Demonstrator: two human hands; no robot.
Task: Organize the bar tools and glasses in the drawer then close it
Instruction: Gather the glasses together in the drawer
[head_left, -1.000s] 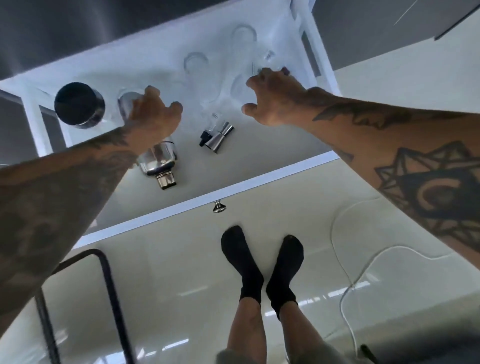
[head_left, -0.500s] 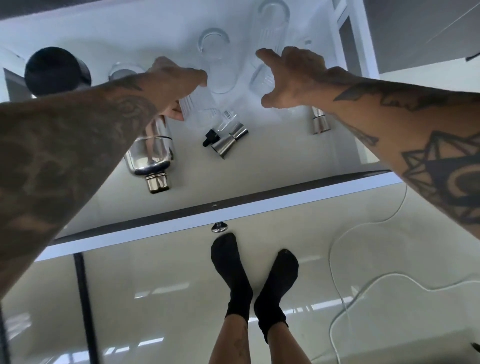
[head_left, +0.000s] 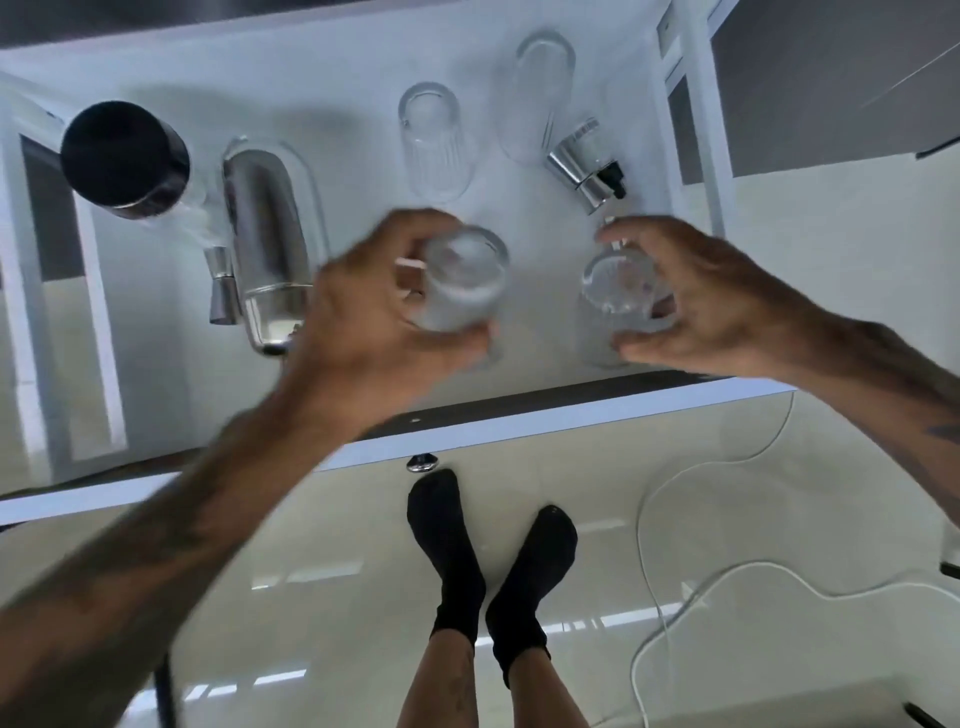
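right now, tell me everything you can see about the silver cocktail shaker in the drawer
The cocktail shaker looks like polished metal, with a rounded, tapering body and a narrower cap end. It lies on its side on the white drawer floor, left of centre, cap end toward the drawer front. A small steel jigger sits close against its left side. The left hand overlaps its cap end in view; contact is unclear.
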